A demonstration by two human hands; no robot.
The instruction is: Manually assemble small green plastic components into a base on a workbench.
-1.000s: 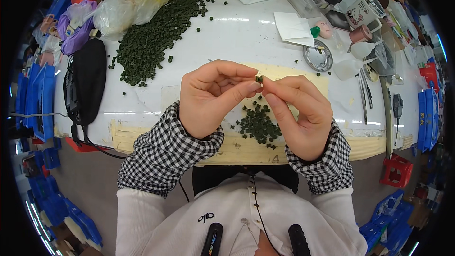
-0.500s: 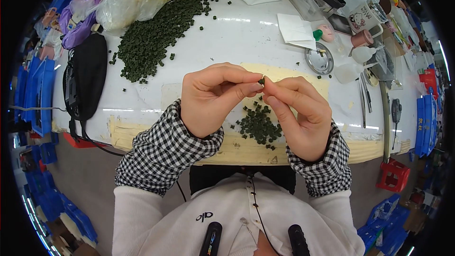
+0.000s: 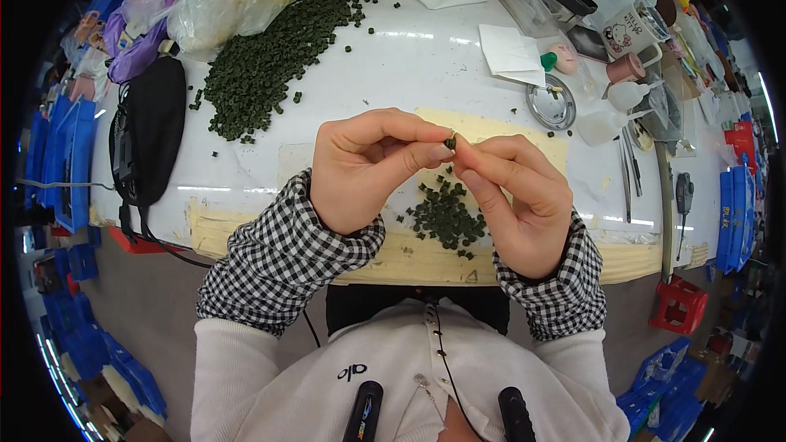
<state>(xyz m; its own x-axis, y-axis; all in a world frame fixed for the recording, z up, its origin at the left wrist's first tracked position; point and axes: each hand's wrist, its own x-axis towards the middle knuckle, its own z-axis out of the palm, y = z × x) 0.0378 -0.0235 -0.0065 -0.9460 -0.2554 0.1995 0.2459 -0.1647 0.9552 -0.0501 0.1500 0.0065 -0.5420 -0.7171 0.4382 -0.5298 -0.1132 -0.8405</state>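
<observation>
The left hand (image 3: 360, 170) is pinching a small dark green piece (image 3: 450, 142) at its thumb and forefinger tips. The right hand (image 3: 524, 200) is bordering the piece's right side; its grip cannot be told. Neither hand is standing nearer. The long axis is not showing clearly. A small pile (image 3: 447, 214) is lying bodyward of the fingertips, nearer the right hand.

a workshop: white workbench (image 3: 401, 65), heaped dark-green parts (image 3: 262, 65), and, at the warped edges, probably blue crates (image 3: 78, 168).
</observation>
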